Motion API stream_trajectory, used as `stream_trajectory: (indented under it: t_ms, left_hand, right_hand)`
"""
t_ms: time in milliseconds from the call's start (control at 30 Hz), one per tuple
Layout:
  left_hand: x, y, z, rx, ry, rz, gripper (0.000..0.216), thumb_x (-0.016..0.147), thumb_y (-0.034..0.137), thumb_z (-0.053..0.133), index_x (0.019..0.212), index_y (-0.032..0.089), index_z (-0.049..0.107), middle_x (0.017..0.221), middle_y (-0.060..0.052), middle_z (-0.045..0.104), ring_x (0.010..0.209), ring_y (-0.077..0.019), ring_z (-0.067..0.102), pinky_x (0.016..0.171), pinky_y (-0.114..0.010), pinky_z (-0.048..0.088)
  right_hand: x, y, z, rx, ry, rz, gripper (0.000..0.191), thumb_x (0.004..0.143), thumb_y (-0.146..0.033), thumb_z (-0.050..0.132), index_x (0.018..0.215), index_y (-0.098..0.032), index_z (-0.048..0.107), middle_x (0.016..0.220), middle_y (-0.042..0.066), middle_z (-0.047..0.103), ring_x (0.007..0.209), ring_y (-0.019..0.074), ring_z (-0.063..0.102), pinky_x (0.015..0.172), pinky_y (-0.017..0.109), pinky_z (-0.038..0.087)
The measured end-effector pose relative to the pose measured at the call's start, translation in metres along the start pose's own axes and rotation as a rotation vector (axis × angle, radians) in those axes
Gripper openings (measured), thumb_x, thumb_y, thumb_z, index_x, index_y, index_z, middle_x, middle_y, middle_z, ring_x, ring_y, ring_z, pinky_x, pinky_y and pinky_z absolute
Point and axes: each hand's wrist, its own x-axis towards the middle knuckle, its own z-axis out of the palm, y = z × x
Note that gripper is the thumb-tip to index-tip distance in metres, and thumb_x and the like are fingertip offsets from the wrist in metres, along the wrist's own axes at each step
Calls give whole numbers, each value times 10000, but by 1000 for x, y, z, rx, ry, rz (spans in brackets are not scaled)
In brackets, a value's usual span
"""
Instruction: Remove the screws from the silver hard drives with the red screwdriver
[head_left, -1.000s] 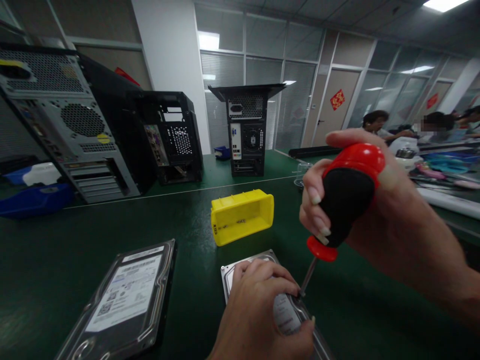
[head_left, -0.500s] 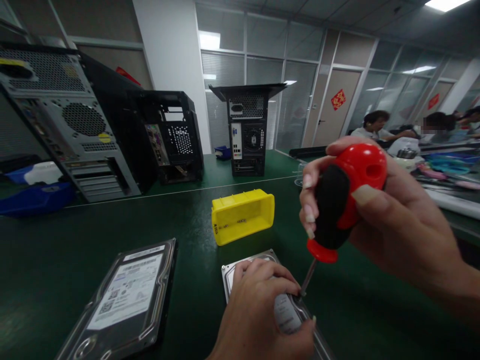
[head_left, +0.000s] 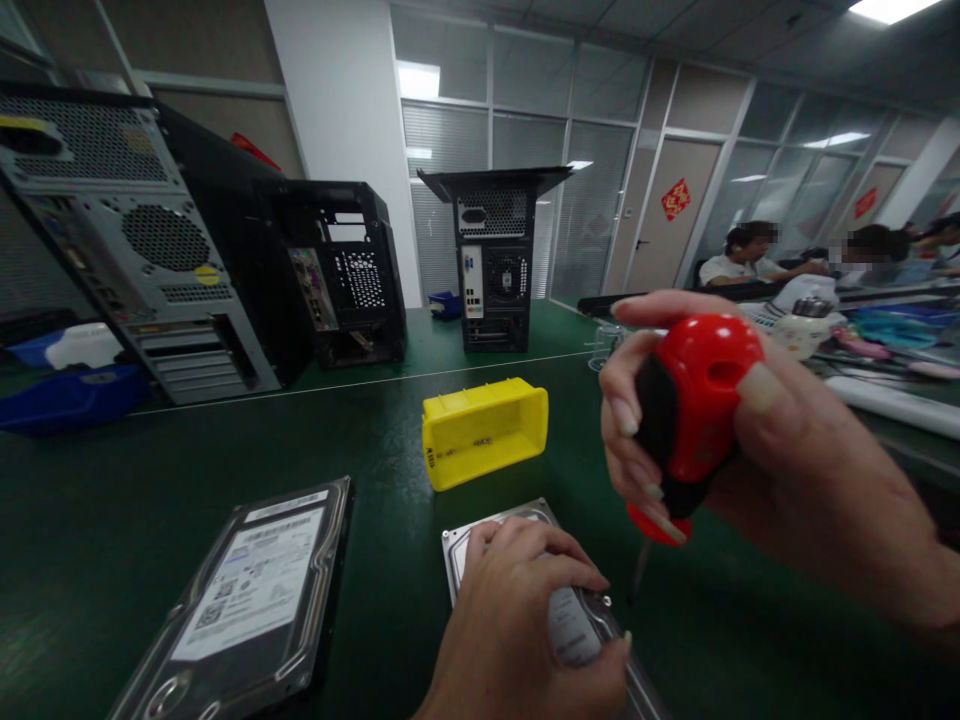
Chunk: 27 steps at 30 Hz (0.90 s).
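My left hand (head_left: pixel 525 620) lies over a silver hard drive (head_left: pixel 574 630) on the green table, fingers and thumb curled round its edges and covering much of its label. A small shiny screw head (head_left: pixel 607 601) shows at the drive's right edge, beside my fingertips. In my right hand (head_left: pixel 795 450) is a stubby screwdriver (head_left: pixel 709 390) with a red and black handle, its shaft pointing down. The tip is just right of the drive, apart from it. A second hard drive (head_left: pixel 255 590), label up, rests to the left.
Beyond the drives lies a yellow bin (head_left: pixel 486 432) on its side, with small screws in it. Computer cases (head_left: pixel 495 270) stand along the back and left. A blue bin (head_left: pixel 75 398) is at far left, a clear cup (head_left: pixel 606 345) behind my right hand. People sit at far right.
The screwdriver has moved right and slightly down, its tip leaving the screw at the drive's edge. My left hand and the drive have stayed in place.
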Motion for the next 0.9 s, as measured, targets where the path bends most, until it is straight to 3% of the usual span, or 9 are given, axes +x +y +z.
stream_trajectory:
  t_ms: [300, 433, 500, 600, 667, 900]
  left_hand:
    - [-1, -1, -2, -9, -5, 3, 270, 578, 141, 759, 833, 196, 694, 880, -35, 696, 843, -253, 618, 802, -445, 373]
    - [-3, -5, -1, -18, -21, 28, 270, 612, 157, 743, 869, 212, 681, 902, -25, 689, 859, -244, 614, 818, -432, 365]
    - [-4, -5, -1, -12, -26, 23, 268, 616, 150, 738, 870, 217, 681, 902, -21, 686, 858, -241, 614, 822, -434, 358]
    - [-4, -3, -1, -8, -28, 19, 268, 609, 148, 736, 863, 214, 680, 897, -20, 686, 856, -242, 614, 815, -438, 357]
    - [-3, -1, -1, 1, -38, 2, 260, 599, 158, 742, 847, 211, 684, 894, -21, 687, 852, -245, 614, 809, -442, 359]
    - [0, 1, -2, 20, -52, -17, 251, 612, 167, 729, 856, 213, 695, 906, -25, 689, 865, -250, 612, 815, -445, 358]
  right_hand:
    - [6, -5, -1, -101, 108, -47, 288, 874, -401, 464, 1153, -338, 492, 830, 5, 513, 569, 115, 531, 422, 225, 487]
    - [12, -16, -17, -397, 179, -44, 279, 862, -371, 498, 1140, -343, 496, 731, -16, 509, 516, 102, 518, 386, 198, 443]
    - [9, -17, -29, -665, 79, 7, 214, 857, -352, 505, 1061, -305, 551, 656, -27, 500, 462, 80, 482, 368, 181, 396]
    - [-6, -6, -48, -1151, -307, 180, 174, 861, -367, 485, 860, -232, 595, 679, -10, 564, 543, 103, 541, 466, 221, 427]
    - [-25, 9, -57, -1418, -476, 195, 232, 896, -376, 407, 882, -228, 585, 710, 3, 592, 577, 130, 573, 512, 260, 446]
    - [-74, 53, -69, -1547, -501, 91, 293, 909, -263, 359, 1135, -253, 546, 903, 58, 591, 614, 155, 614, 504, 266, 439]
